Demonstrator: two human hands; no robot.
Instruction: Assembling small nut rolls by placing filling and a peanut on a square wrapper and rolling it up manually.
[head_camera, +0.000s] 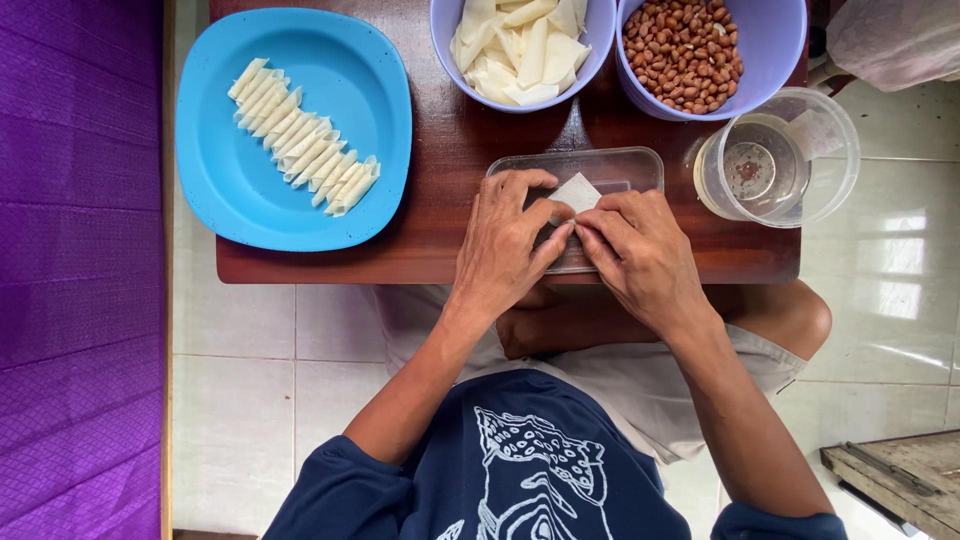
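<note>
My left hand (505, 245) and my right hand (640, 250) meet over a clear plastic lid (620, 168) lying on the small brown wooden table (450, 150). Between the fingertips of both hands is a small white pastry wrapper (578, 190), one corner sticking up past my fingers. A blue plate (230, 190) on the left holds a slanted row of several rolled white wrappers (303, 137). At the far edge, a lavender bowl (440, 30) holds cut white wrappers (520, 45), and a second lavender bowl (780, 40) holds brown peanuts (683, 52).
A clear plastic cup (775, 170) with a little liquid stands at the table's right end. A purple mat (80, 270) covers the floor on the left. White floor tiles (240, 400) surround my crossed legs. A wooden board (900, 480) lies at the lower right.
</note>
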